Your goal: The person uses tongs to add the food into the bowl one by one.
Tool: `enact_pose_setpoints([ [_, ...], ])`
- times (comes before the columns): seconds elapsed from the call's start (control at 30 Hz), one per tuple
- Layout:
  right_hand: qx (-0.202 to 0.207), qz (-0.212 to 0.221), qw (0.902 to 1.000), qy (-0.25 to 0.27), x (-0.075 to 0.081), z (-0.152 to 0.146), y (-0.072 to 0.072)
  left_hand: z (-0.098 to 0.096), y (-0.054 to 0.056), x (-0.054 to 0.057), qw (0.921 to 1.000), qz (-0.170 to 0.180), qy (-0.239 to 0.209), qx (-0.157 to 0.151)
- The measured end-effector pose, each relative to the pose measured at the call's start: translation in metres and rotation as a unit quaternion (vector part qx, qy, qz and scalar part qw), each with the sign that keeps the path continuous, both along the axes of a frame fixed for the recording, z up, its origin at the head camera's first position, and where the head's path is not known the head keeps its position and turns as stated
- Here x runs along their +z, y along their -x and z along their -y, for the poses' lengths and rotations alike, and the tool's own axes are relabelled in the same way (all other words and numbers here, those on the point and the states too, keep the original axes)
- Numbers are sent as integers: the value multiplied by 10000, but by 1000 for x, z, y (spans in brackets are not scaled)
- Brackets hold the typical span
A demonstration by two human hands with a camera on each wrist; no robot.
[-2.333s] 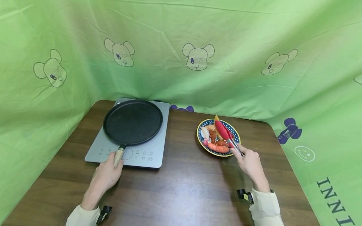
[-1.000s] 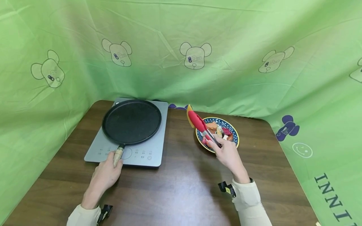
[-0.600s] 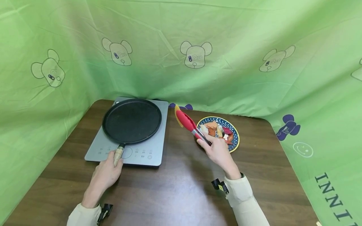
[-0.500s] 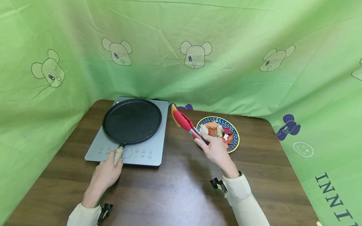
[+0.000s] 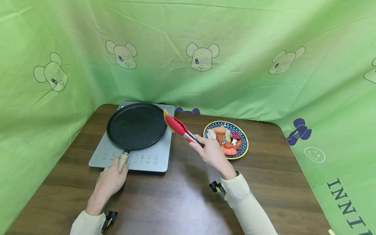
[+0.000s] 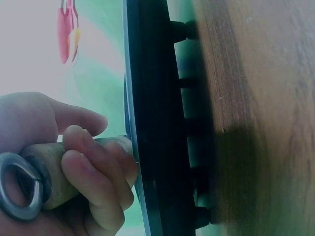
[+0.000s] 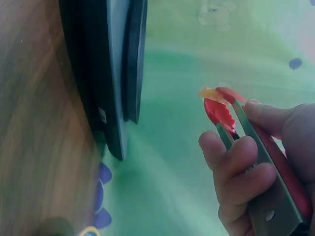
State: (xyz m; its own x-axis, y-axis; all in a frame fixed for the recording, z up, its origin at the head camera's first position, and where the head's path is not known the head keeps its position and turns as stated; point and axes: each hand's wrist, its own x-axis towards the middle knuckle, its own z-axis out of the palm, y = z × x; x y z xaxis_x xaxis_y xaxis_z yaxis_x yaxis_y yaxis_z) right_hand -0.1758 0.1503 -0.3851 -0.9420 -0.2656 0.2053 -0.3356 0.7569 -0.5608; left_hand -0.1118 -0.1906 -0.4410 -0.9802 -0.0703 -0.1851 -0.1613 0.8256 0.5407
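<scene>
My left hand [image 5: 111, 179] grips the wood-coloured handle [image 5: 123, 160] of a flat black frying pan [image 5: 136, 125]. The pan sits on a silver induction cooktop [image 5: 155, 153]. In the left wrist view the fingers curl round the handle, which ends in a metal ring [image 6: 19, 186]. My right hand [image 5: 212, 153] holds red-tipped metal tongs [image 5: 180, 128]. Pinched in the tong tips is a thin yellow-orange piece of food [image 5: 168, 120], also seen in the right wrist view. In the head view that piece overlaps the right rim of the pan.
Right of the cooktop stands a blue patterned plate [image 5: 245, 143] with a yellow rim, bearing several food pieces, among them a sausage [image 5: 229, 151]. The brown wooden table [image 5: 176, 202] lies beneath. A green printed cloth [image 5: 164, 75] hangs round its back and sides.
My right hand has carried the tongs and the yellow-orange piece from over the plate leftward to the pan's right edge. My left hand has stayed on the pan handle.
</scene>
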Motion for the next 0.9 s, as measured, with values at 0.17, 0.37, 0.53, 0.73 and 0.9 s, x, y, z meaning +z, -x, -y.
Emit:
enact_pose_setpoints([
  [0.17,309,17,9994,-168,-3,15,4,1,1,0,10000,-2,57,-36],
  [0.37,542,-144,9975,-427,-7,30,6,0,2,0,9999,92,-42,-26],
  [0.53,572,-67,9969,-530,-9,39,7,0,1,0,10000,62,-46,-44],
  [0.73,573,-110,9962,-647,-9,50,12,2,2,-1,9999,63,-97,-75],
  [0.9,585,-186,9951,-770,-7,57,18,2,2,0,9999,93,-102,-66],
])
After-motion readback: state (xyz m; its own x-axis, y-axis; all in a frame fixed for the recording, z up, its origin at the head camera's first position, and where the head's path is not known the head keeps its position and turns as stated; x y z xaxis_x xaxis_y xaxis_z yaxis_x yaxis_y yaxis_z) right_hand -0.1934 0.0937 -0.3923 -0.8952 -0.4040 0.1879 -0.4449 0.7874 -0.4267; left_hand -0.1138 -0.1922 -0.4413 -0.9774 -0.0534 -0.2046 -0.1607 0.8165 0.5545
